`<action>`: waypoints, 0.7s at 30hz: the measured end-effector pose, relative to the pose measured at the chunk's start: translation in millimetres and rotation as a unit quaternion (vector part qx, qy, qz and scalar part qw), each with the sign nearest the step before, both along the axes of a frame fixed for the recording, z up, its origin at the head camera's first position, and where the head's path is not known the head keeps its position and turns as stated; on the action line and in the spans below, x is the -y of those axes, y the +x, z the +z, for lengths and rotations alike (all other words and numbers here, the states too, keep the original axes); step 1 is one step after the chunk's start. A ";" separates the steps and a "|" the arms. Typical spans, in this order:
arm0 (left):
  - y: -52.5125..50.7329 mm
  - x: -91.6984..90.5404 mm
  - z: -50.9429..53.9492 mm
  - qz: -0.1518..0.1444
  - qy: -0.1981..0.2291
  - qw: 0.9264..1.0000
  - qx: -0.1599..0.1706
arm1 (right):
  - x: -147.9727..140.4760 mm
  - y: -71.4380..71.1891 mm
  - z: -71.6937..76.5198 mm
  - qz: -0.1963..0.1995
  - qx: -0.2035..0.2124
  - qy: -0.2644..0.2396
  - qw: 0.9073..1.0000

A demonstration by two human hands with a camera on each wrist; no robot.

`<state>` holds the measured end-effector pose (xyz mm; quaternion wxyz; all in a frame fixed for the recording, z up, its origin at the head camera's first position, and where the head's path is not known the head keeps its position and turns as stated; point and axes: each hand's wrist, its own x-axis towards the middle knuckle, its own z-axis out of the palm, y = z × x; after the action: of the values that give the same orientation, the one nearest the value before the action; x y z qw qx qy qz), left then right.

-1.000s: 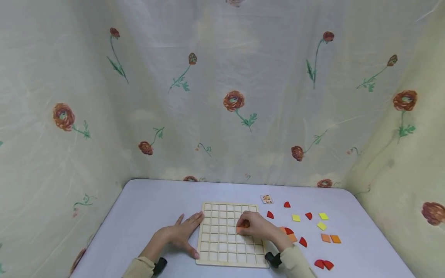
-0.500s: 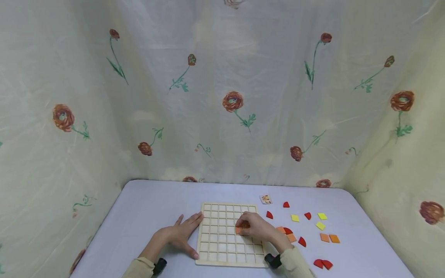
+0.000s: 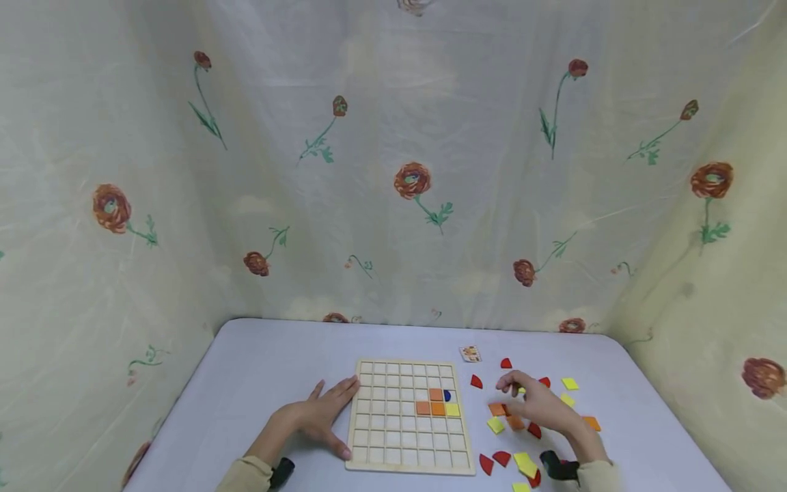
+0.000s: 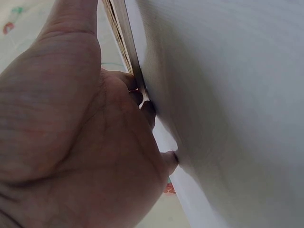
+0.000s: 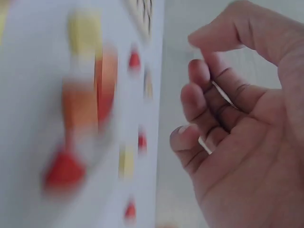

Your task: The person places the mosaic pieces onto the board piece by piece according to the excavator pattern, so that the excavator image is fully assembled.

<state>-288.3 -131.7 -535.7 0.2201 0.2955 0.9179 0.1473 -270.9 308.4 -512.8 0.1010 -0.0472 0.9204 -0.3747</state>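
Observation:
A pale wooden grid board lies on the table. My left hand is spread at its left side, fingertips and thumb touching the frame; the left wrist view shows the fingers along the board's edge. Set in the grid are three orange squares, a yellow square and a dark blue rounded piece. To the right of the board, my right hand hovers over loose tiles, fingers loosely bent and holding nothing. Beneath it lie orange squares and a red quarter-circle, blurred in the right wrist view.
Several red quarter-circles and yellow squares are scattered right of the board, some near the front edge. A small patterned card lies behind them. A flowered curtain encloses the table's back and sides.
My right hand has left the grid and moved right above the loose tiles, leaving an orange square in its cell and uncovering the other set pieces. The left hand stays put.

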 end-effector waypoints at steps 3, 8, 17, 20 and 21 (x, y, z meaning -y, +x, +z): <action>-0.3 -0.3 -1.5 0.002 -0.001 1.000 -0.003 | -37.5 7.3 -1.2 -0.029 0.003 0.019 0.999; 1.9 0.3 -1.6 0.006 0.004 1.000 -0.011 | -88.4 11.3 -12.5 -0.053 -0.011 0.077 0.996; 0.0 0.5 -5.2 0.007 0.003 1.000 -0.011 | -120.0 14.2 -28.7 -0.065 0.006 0.101 0.993; 0.7 0.2 -5.0 0.006 0.003 1.000 -0.011 | -121.6 15.7 -30.8 -0.075 0.017 0.097 0.992; 1.1 0.0 -4.7 0.006 0.003 1.000 -0.011 | -121.7 16.3 -30.9 -0.077 0.020 0.096 0.992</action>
<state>-287.2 -131.7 -540.3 0.2081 0.2923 0.9216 0.1482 -254.6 430.1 -543.6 0.0947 0.0416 0.9509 -0.2918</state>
